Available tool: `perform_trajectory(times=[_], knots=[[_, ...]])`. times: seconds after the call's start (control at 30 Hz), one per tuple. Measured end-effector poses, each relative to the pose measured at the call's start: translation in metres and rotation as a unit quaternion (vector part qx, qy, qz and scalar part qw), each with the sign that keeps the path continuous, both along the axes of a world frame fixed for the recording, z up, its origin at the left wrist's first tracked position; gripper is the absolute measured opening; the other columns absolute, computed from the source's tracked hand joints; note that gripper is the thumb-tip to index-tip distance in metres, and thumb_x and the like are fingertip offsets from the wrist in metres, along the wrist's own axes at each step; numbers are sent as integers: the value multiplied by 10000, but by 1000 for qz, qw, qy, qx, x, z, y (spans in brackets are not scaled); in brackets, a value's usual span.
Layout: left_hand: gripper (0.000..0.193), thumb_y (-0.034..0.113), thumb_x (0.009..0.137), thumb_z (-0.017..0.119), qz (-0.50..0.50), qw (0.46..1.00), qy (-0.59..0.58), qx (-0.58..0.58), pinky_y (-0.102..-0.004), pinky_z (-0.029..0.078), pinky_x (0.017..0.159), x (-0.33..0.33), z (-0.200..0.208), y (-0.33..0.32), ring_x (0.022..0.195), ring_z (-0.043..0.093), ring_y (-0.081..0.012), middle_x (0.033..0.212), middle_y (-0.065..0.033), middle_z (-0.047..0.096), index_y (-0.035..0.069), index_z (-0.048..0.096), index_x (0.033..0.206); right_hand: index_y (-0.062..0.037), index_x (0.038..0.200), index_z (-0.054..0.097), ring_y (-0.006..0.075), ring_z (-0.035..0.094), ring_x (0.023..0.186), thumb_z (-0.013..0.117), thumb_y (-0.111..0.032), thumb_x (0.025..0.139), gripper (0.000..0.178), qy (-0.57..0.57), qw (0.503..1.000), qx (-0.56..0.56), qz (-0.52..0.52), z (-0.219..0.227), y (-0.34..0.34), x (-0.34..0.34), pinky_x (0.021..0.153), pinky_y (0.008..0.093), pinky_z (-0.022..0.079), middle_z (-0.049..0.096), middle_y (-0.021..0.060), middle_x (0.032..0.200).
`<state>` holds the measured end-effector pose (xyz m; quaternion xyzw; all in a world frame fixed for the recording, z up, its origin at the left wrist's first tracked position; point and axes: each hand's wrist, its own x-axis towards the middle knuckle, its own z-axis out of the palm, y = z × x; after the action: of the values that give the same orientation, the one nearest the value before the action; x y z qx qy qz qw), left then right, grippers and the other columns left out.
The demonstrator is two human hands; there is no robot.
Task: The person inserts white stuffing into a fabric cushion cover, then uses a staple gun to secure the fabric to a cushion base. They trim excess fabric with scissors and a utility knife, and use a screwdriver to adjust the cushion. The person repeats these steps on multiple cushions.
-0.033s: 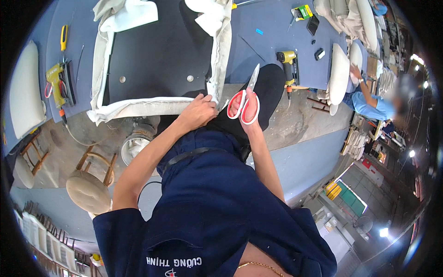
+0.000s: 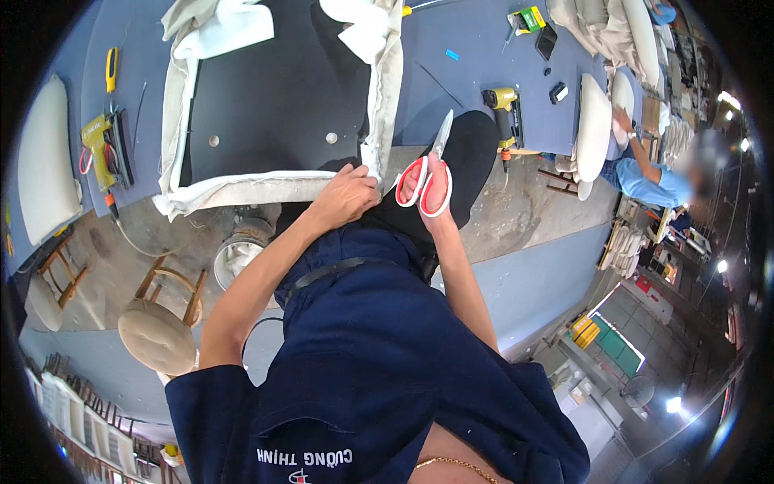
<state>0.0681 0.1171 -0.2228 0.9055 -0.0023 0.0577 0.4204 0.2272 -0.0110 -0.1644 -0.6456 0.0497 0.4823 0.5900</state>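
A black board (image 2: pixel 266 105) lies on the blue-grey table, bordered by beige fabric (image 2: pixel 266 190) and white padding (image 2: pixel 230 28) folded over its edges. My left hand (image 2: pixel 348 194) is closed at the near right corner, its fingers curled on the folded fabric there; the exact grip is partly hidden. In my right hand (image 2: pixel 435 189) are scissors (image 2: pixel 443 135) with red and white handles. Their blades are together and point away from me, right of the corner. My fingers and thumb pass through the handle loops.
A yellow nail gun (image 2: pixel 98 149) and a screwdriver (image 2: pixel 112 68) lie left on the table; another nail gun (image 2: pixel 504 105) lies right. Pale cushions (image 2: pixel 594 129) stand farther right, near a co-worker in blue (image 2: pixel 653 181). A bucket (image 2: pixel 235 254) and round stool (image 2: pixel 157 335) stand below left.
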Motion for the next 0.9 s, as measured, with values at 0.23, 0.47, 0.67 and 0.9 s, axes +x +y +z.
perform_trajectory(times=[0.23, 0.47, 0.67, 0.9], knots=[[243, 187, 901, 709, 57, 988, -35, -141, -411, 397, 724, 7, 70, 7, 781, 559, -269, 768, -78, 550, 36, 632, 726, -25, 703, 588, 157, 553, 463, 571, -455, 1022, 536, -226, 970, -46, 83, 32, 1, 16, 467, 310, 436, 563, 51, 582], [166, 84, 946, 695, 246, 918, -22, -310, -270, 354, 638, 19, 213, 58, 703, 462, -123, 776, -54, 536, -54, 662, 861, -33, 951, 707, 392, 723, 880, 762, -511, 826, 496, -473, 750, -396, 238, 68, 40, 80, 794, 490, 552, 746, 188, 897], [215, 114, 988, 656, 379, 854, -157, -319, -228, 288, 643, 10, 320, 115, 717, 350, -45, 775, 46, 435, -45, 658, 843, -31, 1114, 696, 386, 612, 1159, 712, -298, 905, 339, -566, 734, -293, 235, -5, 69, 140, 917, 496, 523, 634, 206, 1239], [174, 80, 962, 684, 261, 921, -66, -283, -239, 330, 658, 41, 335, 124, 753, 442, -55, 782, 19, 525, -39, 701, 837, -2, 1345, 614, 336, 517, 1362, 709, -405, 895, 611, -440, 835, 320, 88, 207, 83, 52, 1153, 439, 354, 583, 180, 1418]])
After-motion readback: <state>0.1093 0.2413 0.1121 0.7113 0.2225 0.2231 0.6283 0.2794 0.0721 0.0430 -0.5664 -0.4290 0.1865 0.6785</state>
